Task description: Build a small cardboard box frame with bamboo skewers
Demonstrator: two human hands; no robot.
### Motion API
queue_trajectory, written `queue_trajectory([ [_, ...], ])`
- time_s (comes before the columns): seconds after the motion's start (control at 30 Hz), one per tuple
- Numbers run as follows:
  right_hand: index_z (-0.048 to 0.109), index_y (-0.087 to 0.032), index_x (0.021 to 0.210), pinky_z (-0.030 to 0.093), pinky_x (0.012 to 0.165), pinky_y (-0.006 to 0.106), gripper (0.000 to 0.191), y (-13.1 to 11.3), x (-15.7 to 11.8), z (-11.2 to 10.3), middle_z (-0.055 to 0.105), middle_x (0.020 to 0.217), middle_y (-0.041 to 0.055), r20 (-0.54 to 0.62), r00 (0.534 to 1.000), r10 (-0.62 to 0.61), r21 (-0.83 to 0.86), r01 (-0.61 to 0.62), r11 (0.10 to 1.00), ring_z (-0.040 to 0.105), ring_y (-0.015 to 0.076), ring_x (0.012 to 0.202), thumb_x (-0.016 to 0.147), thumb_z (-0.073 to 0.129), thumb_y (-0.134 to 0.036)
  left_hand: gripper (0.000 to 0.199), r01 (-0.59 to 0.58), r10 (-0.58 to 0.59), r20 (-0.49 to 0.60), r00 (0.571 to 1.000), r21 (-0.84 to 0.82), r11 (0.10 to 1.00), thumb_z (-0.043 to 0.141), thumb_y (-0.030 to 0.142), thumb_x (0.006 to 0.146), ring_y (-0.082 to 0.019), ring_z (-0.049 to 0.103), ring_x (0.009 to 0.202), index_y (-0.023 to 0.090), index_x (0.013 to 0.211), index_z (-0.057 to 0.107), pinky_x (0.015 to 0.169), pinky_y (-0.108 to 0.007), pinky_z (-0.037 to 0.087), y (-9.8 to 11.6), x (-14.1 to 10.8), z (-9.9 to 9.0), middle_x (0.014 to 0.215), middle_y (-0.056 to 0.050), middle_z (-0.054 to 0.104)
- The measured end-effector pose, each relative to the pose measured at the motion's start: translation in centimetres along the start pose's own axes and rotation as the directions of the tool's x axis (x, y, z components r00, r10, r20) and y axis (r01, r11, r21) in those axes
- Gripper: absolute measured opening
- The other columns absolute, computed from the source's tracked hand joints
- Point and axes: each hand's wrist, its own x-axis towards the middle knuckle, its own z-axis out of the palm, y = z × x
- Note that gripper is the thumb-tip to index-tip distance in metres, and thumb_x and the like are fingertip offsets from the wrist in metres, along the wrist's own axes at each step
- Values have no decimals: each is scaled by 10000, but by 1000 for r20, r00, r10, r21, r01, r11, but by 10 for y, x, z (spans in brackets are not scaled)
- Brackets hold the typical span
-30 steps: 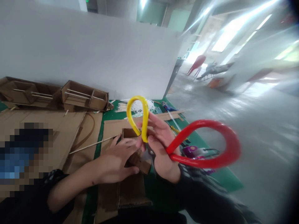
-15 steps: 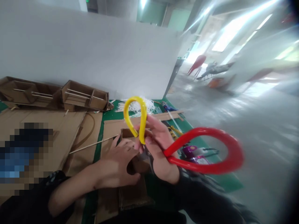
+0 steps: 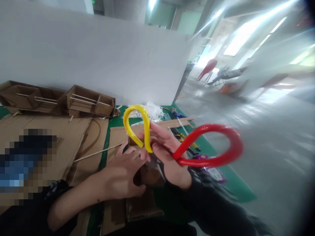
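My right hand is closed around a pair of scissors with one yellow and one red loop handle. The yellow loop stands up by the fingertips; the red loop juts out past the wrist to the right. The metal blades point down toward a small cardboard box, and their tips are hard to make out. Over the box's left side bends my left hand, its fingers on the far edge and its thumb on the near side, gripping it. Much of the box is hidden by both hands.
A long cardboard structure with thin sticks stands against the white partition. Flat cardboard covers the left side. Behind my hands lie white strings, pliers and a purple-edged roll. The green tabletop ends at right.
The scissors have turned slightly in my right hand: the yellow loop has shifted left and the red loop has swung up and left. My left hand stays nearly in place on the box.
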Motion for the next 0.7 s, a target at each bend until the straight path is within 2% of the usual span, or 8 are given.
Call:
queue_trajectory([
  [0.17,510,-408,1364,517,506,302,462,-2,4,-5,661,1194,34,120,993,1,43,-6,999,670,155,689,970,424,-182,495,-108,112,58,992,-65,992,635,293,699,-306,462,1242,297,1178,509,1132,-518,238,-5,-4,-7,1249,10,593],
  [0.27,510,-391,1374,526,518,307,457,0,4,-7,662,1203,50,128,992,-12,37,8,999,671,156,700,977,413,-186,470,-95,99,55,994,-71,993,631,276,724,-304,447,1261,289,1175,501,1150,-535,190,-4,-6,-7,1253,0,593],
  [0.43,539,-365,1361,549,545,313,427,-1,-1,-9,676,1192,62,71,997,1,3,-1,1000,661,146,672,972,448,-213,484,-26,27,36,999,-42,999,652,467,801,-320,443,1286,266,1212,493,1166,-599,35,0,-4,1,1232,-41,610],
  [0.7,517,-359,1380,523,529,305,440,-3,-10,-15,674,1182,68,82,996,-17,-38,20,999,659,148,671,979,424,-203,523,-16,17,25,1000,-35,999,689,520,786,-344,382,1348,298,1230,521,1143,-650,72,0,0,7,1308,-43,591],
])
